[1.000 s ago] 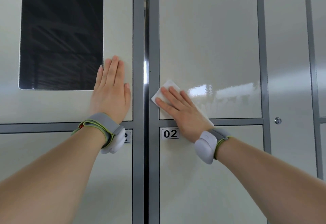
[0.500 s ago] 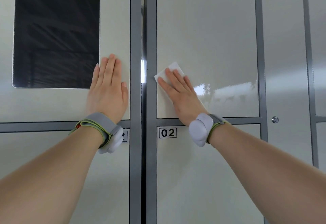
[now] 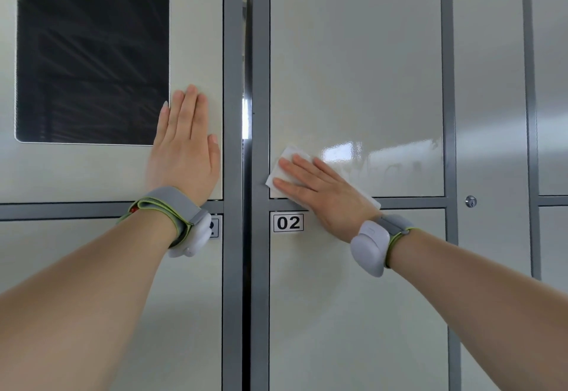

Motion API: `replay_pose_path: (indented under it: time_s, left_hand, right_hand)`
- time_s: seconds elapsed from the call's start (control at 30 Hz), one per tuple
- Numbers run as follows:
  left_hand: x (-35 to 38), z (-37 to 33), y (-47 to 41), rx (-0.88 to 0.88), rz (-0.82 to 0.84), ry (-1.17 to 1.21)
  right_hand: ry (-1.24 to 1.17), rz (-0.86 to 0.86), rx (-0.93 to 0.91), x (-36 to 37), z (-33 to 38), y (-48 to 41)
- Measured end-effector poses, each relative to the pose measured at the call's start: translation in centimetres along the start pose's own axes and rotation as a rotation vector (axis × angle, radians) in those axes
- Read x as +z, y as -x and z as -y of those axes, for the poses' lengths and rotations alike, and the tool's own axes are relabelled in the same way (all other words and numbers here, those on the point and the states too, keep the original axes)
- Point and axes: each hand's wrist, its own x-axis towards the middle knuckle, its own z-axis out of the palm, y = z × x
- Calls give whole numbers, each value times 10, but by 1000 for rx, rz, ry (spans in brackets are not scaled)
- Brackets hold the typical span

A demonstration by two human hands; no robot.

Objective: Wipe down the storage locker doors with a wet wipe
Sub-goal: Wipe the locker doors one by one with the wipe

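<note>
Against the locker doors (image 3: 356, 67), left hand (image 3: 184, 150) flat, empty; right hand (image 3: 322, 193) flat atop wet wipe (image 3: 287, 157).

Glossy cream locker door (image 3: 356, 67) — smooth, reflective; matt grey metal frame (image 3: 232, 83); soft white wipe (image 3: 287, 160).

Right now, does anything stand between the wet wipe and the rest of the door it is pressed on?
Nothing visible does. The right hand presses the wet wipe flat at the lower left corner of the upper door. The panel above the wipe and to its right is bare.
</note>
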Motion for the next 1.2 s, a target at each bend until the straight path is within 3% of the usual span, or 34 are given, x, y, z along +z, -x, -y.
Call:
replay_pose_path:
  time_s: [0.23, 0.43, 0.63, 0.9, 1.2]
  left_hand:
    - [2, 1, 0, 1, -13, -9]
    - [-1, 0, 1, 2, -5, -3]
    - [0, 0, 0, -3, -5, -8]
    - [0, -1, 0, -1, -22, -10]
    - [0, -2, 0, -7, 3, -17]
  right_hand:
    - [-48, -80, 198, -16, 3, -35]
    - [-29, -29, -12, 6, 18, -13]
    - [15, -5, -75, 4, 6, 6]
    - [-46, -153, 275, -6, -10, -17]
    - [20, -30, 39, 15, 3, 23]
